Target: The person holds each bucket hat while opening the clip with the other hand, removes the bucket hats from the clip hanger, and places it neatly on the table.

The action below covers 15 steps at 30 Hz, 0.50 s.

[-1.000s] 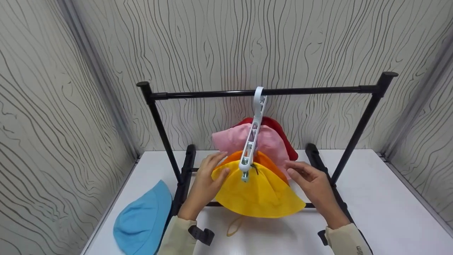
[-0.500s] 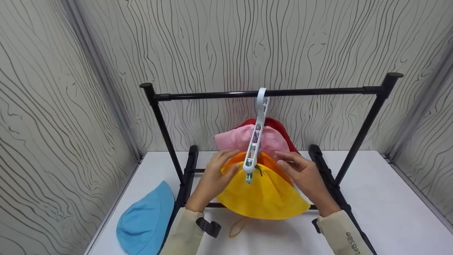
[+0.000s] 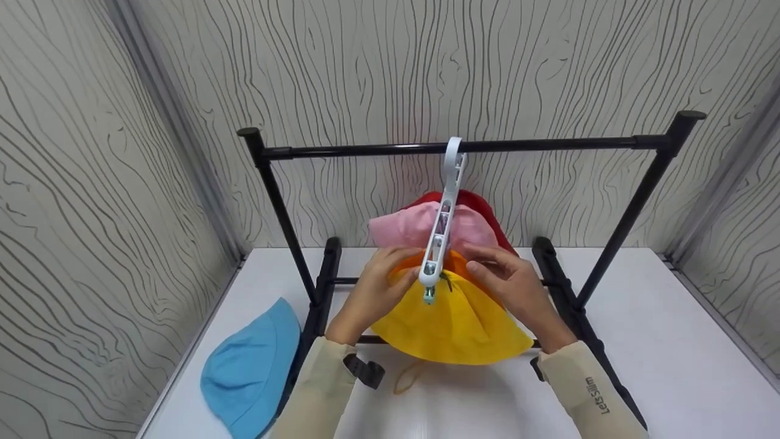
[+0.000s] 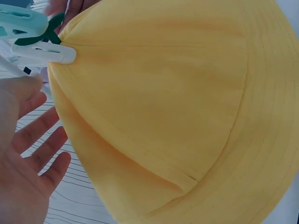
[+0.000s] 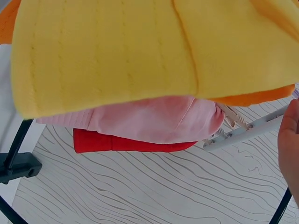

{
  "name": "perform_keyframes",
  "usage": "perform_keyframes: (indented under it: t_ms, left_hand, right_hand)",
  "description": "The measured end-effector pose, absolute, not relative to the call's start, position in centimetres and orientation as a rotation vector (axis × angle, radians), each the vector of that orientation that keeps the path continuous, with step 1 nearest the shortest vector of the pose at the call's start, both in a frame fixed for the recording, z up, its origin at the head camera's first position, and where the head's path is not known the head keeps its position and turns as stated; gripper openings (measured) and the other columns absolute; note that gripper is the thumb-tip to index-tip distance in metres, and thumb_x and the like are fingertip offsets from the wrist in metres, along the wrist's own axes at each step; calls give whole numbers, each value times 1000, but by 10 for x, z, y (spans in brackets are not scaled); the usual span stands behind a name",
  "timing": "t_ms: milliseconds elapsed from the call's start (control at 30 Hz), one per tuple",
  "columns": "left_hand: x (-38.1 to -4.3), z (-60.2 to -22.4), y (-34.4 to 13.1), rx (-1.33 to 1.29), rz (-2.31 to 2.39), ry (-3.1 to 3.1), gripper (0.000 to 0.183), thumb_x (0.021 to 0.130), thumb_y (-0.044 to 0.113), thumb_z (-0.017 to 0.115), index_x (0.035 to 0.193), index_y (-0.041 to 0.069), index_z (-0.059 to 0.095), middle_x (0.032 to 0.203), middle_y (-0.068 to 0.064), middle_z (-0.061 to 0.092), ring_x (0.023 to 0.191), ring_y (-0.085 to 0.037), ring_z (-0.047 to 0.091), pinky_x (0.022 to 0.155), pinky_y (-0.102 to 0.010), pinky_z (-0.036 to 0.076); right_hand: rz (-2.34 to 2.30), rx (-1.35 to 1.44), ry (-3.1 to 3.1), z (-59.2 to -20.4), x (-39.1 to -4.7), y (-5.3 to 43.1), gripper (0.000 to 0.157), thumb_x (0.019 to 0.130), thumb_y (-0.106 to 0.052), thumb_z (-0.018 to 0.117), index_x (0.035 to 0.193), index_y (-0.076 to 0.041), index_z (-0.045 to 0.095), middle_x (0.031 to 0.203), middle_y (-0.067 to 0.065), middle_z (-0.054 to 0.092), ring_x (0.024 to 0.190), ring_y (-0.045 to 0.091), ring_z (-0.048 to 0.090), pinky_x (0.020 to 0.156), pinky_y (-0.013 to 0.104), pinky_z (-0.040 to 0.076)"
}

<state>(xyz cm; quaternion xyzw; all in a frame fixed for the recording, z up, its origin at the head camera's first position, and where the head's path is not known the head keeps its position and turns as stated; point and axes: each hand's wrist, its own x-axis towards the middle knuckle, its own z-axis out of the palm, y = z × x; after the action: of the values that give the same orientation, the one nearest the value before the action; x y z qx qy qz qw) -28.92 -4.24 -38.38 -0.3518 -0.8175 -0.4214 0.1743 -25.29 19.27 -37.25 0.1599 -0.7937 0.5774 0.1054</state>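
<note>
Where it's clipped, the yellow hat (image 3: 457, 323) puckers.

and there's the blue hat (image 3: 251, 369) lying on the white worktop (image 3: 664, 341), just left of the black rack (image 3: 548, 145); wavy-lined pale walls (image 3: 402, 67) stand behind and alongside.

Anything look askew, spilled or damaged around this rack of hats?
Nothing looks spilled or damaged. Only the blue hat stands apart: it lies on the table, left of the rack, while the yellow hat is clipped to the white hanger.
</note>
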Motion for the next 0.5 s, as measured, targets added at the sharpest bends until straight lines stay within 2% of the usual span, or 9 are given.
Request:
perform_keyframes:
  t_ms: [133,500]
  left_hand:
    - [-290,-382,-42,-1006,-1208,-2328,35,88,34,51,121,24,56,123,8,51,114,-11,42,101,-31,36]
    - [-285,-384,-39,-994,-1256,-2383,39,87,37,51,123,22,55,121,10,54,114,-8,44,101,-28,35]
  right_hand:
    - [1714,500,-2337,-371,-256,191,42,84,-34,61,123,-18,56,121,-2,56,106,12,57,88,22,44]
    - [1665,587,-2346,-371,-253,188,40,87,-26,59,125,-12,54,122,5,56,106,17,57,88,20,44]
